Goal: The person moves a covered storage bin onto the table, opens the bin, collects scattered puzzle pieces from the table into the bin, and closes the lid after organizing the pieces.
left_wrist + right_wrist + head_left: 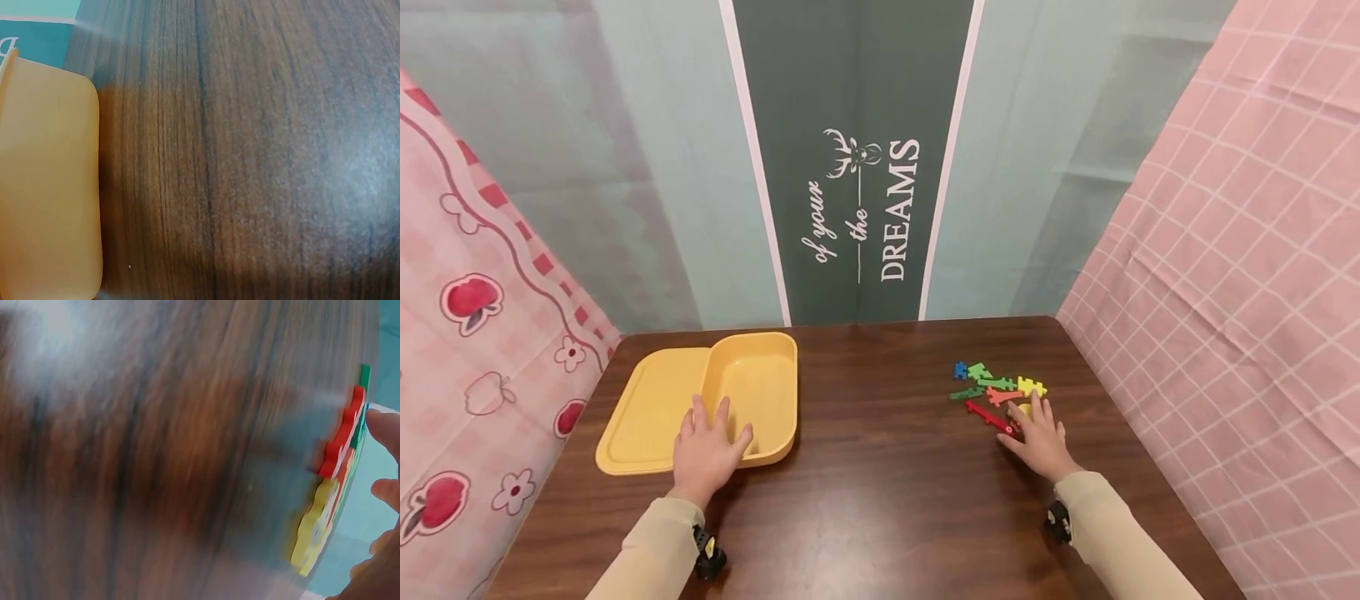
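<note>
My left hand (707, 454) is over the near side of a deep yellow plastic box (763, 375), fingers spread and holding nothing; whether it touches the rim I cannot tell. A flat yellow lid (647, 408) lies left of the box, against it. On the right, my right hand (1041, 442) hovers at a loose cluster of puzzle-like pieces, fingers loosely extended. Nearest to it are a long red piece (987, 416) and a yellow piece (314, 525), partly hidden by the fingers in the head view. In the right wrist view the fingers appear apart from the pieces.
Farther back in the cluster lie a blue piece (960, 370), several green pieces (996, 383), an orange piece (1002, 397) and another yellow piece (1032, 386). The brown wooden table (865, 467) ends at a hanging cloth (857, 167), with pink cloths at both sides.
</note>
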